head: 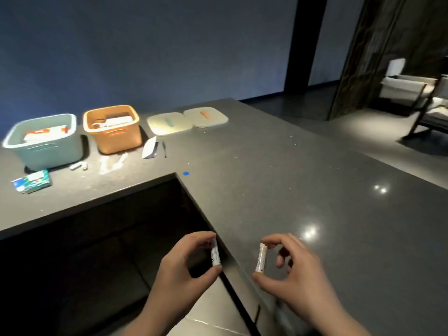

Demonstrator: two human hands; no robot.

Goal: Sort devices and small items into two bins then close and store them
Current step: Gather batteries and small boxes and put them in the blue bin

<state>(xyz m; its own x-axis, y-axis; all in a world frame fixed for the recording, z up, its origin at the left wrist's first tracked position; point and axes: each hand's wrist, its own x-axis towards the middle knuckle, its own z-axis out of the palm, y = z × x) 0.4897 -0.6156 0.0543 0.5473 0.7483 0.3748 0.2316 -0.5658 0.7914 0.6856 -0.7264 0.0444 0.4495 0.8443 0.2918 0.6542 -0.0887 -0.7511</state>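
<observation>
L hand (184, 265) pinches a small white battery (214, 253) end to end btwn thumb and fingers, held upright just off the inner edge of the worktop (303, 190), over the dark recess. R hand (291, 270) pinches a white-and-yellow battery (261, 258) the same way, above the worktop just inside that edge. The two hands are near each other, not touching.

Worktop is L-shaped, dark grey stone w/ glossy light spots; a wide bare stretch runs along the R arm to its far edge. A blue dot (186, 173) sits at the inner corner.

Far-left arm, near the back wall: green bin (46, 151) and orange bin (116, 139) side by side, both open w/ items inside. Two lids (186, 121) lie flat just R of the orange bin, near the back edge. In front of the bins: white folded card (149, 147), clear plastic bits (114, 163), small white pieces (78, 165), green-blue packet (32, 181) near the front edge.

Beyond the worktop: blue wall, dark pillar, pale armchair (407, 88) at far R.
</observation>
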